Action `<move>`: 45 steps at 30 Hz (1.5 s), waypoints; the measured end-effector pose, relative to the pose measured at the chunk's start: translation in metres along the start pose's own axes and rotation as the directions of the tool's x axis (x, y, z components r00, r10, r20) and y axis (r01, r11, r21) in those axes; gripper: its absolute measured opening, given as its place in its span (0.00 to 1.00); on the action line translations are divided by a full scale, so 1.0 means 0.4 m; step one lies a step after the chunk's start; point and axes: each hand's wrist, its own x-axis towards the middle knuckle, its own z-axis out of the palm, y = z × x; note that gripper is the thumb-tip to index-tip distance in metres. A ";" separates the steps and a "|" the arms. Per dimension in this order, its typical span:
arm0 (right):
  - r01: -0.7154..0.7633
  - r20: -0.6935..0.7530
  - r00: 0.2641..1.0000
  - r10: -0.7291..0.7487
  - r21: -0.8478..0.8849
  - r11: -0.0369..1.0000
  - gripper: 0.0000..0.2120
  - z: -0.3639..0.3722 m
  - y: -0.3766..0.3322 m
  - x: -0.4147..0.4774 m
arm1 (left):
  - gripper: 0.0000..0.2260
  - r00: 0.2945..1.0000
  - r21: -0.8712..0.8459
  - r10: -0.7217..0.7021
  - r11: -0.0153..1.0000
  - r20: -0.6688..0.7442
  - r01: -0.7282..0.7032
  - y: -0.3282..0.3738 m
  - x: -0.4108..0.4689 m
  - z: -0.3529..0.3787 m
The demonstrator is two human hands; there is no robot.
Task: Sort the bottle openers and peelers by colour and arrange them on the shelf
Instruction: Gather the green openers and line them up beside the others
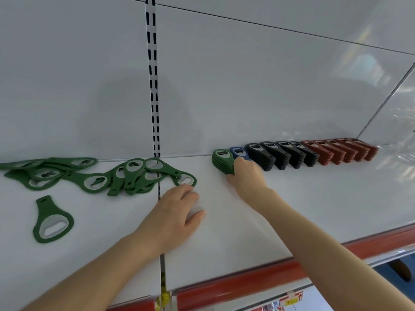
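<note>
Squaring: right hand (244, 173) clamps the green stack (221, 161) against the blue stack (239, 152), likely to tighten the row.
Left hand (177, 212): flat on the shelf (292, 209), fingers straight, tips at the loose green openers (94, 178), probably the next pick.
Row: far right, then black stacks (278, 154), red stacks (341, 151).
Pending: lone green opener (52, 221), near left.
</note>
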 end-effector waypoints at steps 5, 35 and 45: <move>-0.056 -0.023 0.998 0.057 0.071 0.996 0.20 0.007 -0.006 0.031 | 0.39 1.000 -0.004 -0.009 1.000 -0.003 0.009 -0.001 0.000 0.000; 0.007 -0.142 0.989 0.048 0.362 0.932 0.17 0.009 0.044 0.034 | 0.39 1.000 0.006 -0.008 1.000 -0.006 0.008 -0.004 0.001 0.003; -0.024 -0.140 0.987 0.082 0.376 0.926 0.18 0.006 0.044 0.035 | 0.39 1.000 -0.002 -0.018 1.000 0.005 0.018 -0.007 0.001 0.003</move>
